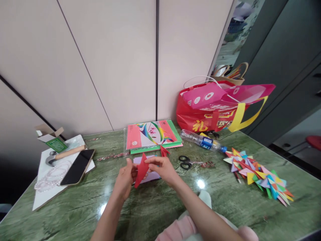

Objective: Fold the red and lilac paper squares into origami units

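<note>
Well, red paper (142,171) (folded) sits between the fingers (156,160)

Slender and Bare to the Edge of View

Our left forearm (109,211) and right forearm (198,208) are bare until the lower edge cuts them off, each narrowing smoothly towards the wrist (120,196). Our left grip (125,175) and right grip (164,169) are uncovered too, with slim fingers (155,160). Around our right forearm we see soft pink fabric (179,229), faintly ribbed, and pale greenish-white fabric (206,199); we cannot tell whether we wear either.
</note>
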`<state>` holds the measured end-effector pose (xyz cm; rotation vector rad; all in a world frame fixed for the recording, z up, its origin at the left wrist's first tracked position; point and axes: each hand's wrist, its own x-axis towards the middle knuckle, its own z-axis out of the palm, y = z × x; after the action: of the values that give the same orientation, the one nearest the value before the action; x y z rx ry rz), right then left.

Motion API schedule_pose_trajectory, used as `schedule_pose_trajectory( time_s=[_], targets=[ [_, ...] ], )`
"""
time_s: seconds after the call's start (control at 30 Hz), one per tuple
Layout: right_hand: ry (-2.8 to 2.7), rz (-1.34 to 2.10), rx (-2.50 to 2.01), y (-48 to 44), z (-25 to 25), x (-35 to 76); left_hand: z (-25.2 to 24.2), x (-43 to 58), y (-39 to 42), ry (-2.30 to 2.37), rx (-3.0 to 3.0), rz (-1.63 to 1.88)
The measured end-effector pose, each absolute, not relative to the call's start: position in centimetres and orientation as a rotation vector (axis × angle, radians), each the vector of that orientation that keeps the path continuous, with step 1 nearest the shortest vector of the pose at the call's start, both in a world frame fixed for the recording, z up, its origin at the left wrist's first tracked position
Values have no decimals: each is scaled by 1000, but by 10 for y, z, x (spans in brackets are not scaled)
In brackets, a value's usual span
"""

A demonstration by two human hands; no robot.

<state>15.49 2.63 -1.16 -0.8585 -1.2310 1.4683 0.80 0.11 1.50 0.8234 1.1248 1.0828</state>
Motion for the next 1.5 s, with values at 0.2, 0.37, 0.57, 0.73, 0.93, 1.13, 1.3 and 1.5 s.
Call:
schedule_pose_trajectory(
  time_s=[0.2,0.37,0.57,0.73,0.93,1.13,1.3,1.5],
  targets=[
    [-1302,1422,-903,23,-7,155,13,8,0,1206,981,1034],
    [-1295,1474,-925,22,-8,157,12,10,-1,1264,1095,1061],
    [-1289,1627,-881,23,-12,157,4,9,2,1279,1032,1119],
    [-1506,1349,-917,22,-13,154,4,8,3,1205,888,1121],
    [-1732,1035,-976,19,-13,153,5,7,3,1217,811,1122],
    [-1748,937,-981,18,-10,152,4,7,4,1260,817,1165],
    [-1621,1055,-969,18,-10,150,5,8,4,1257,817,1212],
    [-1538,1025,-1056,22,-15,151,4,7,3,1248,864,1209]
  ],
)
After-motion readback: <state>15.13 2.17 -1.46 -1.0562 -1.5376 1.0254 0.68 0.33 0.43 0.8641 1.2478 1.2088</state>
